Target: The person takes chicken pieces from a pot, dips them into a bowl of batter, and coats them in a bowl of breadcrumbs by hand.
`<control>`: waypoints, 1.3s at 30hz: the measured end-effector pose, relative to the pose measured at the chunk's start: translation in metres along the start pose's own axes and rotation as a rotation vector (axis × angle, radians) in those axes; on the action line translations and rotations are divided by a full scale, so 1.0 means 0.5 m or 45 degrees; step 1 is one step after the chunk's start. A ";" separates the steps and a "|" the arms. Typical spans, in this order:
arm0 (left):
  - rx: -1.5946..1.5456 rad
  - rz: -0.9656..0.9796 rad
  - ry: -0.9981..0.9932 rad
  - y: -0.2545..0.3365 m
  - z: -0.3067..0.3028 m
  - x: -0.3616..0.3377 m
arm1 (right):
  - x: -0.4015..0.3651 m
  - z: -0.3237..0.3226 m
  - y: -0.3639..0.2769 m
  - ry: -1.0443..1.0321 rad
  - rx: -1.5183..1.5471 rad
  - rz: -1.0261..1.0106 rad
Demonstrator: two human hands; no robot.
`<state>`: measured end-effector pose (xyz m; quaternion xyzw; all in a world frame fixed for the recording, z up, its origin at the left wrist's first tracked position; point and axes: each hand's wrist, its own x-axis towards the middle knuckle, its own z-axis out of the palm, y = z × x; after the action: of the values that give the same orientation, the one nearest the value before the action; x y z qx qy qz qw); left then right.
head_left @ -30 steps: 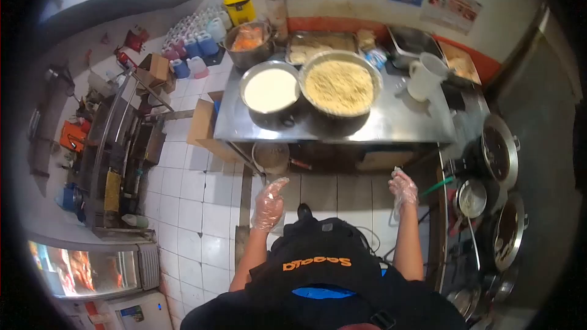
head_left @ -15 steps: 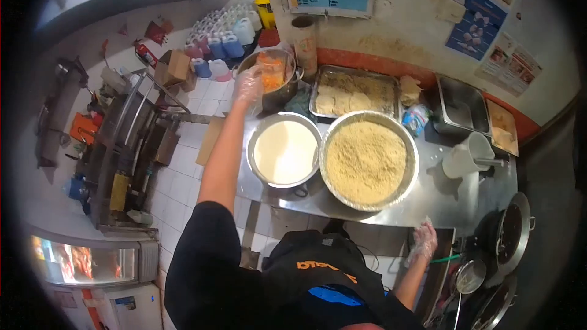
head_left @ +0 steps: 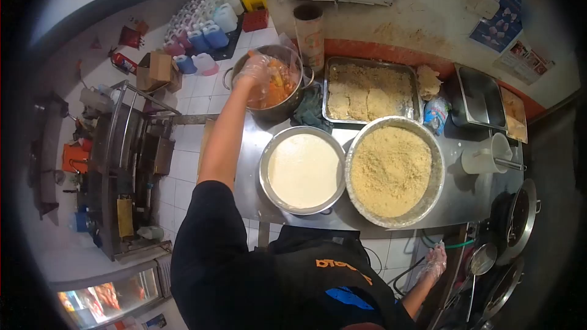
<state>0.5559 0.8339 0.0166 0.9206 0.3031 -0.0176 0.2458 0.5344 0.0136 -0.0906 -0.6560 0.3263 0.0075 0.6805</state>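
Observation:
My left hand [head_left: 255,70], in a clear plastic glove, reaches into a deep metal pot [head_left: 276,112] at the back left. Orange-coated food pieces [head_left: 281,90] lie in the pot around it; the fingers are too hidden to show a grip. In front stands a metal bowl of creamy pale batter [head_left: 304,171]. Beside it is a larger bowl of yellowish crumbs [head_left: 391,171]. My right hand [head_left: 435,260], gloved too, hangs below the table's front edge with loosely curled fingers apart and nothing in it.
Behind the bowls, a metal tray [head_left: 367,120] holds flat crumb-coated pieces. A plastic jug [head_left: 480,160], a deep steel pan [head_left: 474,128] and a plastic packet [head_left: 436,116] stand to the right. Large pans [head_left: 520,223] and a strainer [head_left: 483,260] are at the lower right.
My left hand has gone from the pot's rim area farther in among the orange pieces. The view has shifted, and my right hand hangs lower, still beside the table edge.

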 end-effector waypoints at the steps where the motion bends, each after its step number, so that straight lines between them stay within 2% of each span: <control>1: -0.028 0.113 0.157 -0.002 -0.025 -0.012 | -0.004 -0.011 0.017 0.011 0.002 -0.001; 3: -0.085 0.329 0.471 -0.005 -0.081 -0.043 | -0.021 -0.029 0.045 -0.071 0.152 0.211; 4: -0.490 0.211 0.516 0.007 -0.101 -0.053 | -0.047 -0.019 0.048 -0.066 0.155 0.212; 5: -0.490 0.219 0.515 -0.001 -0.130 -0.051 | -0.070 0.000 0.050 -0.004 0.111 0.152; 7: -0.018 0.679 0.843 -0.002 -0.191 -0.041 | -0.101 0.028 0.044 0.061 0.074 0.073; 9: -0.004 0.770 0.779 0.030 -0.245 -0.071 | -0.113 0.044 0.036 -0.043 0.071 0.022; 11: 0.016 0.857 0.710 0.039 -0.270 -0.078 | -0.099 0.043 0.053 -0.035 0.061 0.005; 13: 0.532 1.280 0.669 0.036 -0.287 -0.059 | -0.078 0.035 0.078 -0.023 0.053 -0.001; 14: 0.497 0.808 0.476 0.045 -0.264 -0.055 | -0.071 0.027 0.093 -0.045 0.041 0.039; 15: 0.496 0.810 0.468 0.033 -0.239 -0.051 | -0.073 0.018 0.103 -0.068 0.025 0.084; 17: 1.173 0.976 0.130 0.001 -0.192 -0.041 | -0.107 0.025 0.119 -0.042 0.020 0.095; 19: 0.823 1.072 0.037 -0.015 -0.157 -0.084 | -0.119 0.021 0.136 -0.019 0.020 0.104; 21: 0.926 1.172 0.099 -0.024 -0.124 -0.084 | -0.112 0.012 0.160 -0.055 0.003 0.248; 23: 1.147 0.952 0.166 -0.009 -0.103 -0.110 | -0.117 -0.001 0.182 -0.045 0.016 0.260; 24: 1.107 0.872 0.299 0.003 -0.094 -0.141 | -0.120 -0.004 0.185 -0.047 0.025 0.260; 25: 1.109 0.874 0.297 0.013 -0.082 -0.160 | -0.121 -0.006 0.185 -0.046 0.025 0.263; 27: 0.961 0.607 0.314 0.039 -0.062 -0.185 | -0.121 -0.001 0.182 -0.075 -0.025 0.282; 28: 0.935 0.622 0.368 0.053 -0.050 -0.197 | -0.122 0.003 0.179 -0.074 -0.018 0.280; 29: 0.935 0.627 0.373 0.061 -0.040 -0.190 | -0.124 0.007 0.176 -0.068 -0.037 0.283; 31: 1.027 0.397 0.180 0.057 -0.001 -0.163 | -0.140 0.018 0.167 -0.058 -0.053 0.284; 33: 1.064 0.420 0.248 0.053 0.033 -0.150 | -0.166 0.027 0.154 -0.116 0.035 0.186; 35: 0.983 0.106 0.220 0.075 0.052 -0.144 | -0.159 0.027 0.149 -0.114 0.024 0.189; 36: 0.984 0.106 0.215 0.082 0.054 -0.148 | -0.158 0.023 0.151 -0.113 0.007 0.200; 38: 0.750 -0.091 0.241 0.094 0.049 -0.151 | -0.151 0.014 0.160 -0.119 -0.008 0.209; 39: 0.754 -0.088 0.238 0.091 0.056 -0.144 | -0.150 0.008 0.163 -0.127 -0.023 0.212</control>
<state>0.5265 0.7497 0.0251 0.9389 0.3371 -0.0288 -0.0627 0.4417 0.0600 -0.1293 -0.6314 0.3454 0.0994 0.6871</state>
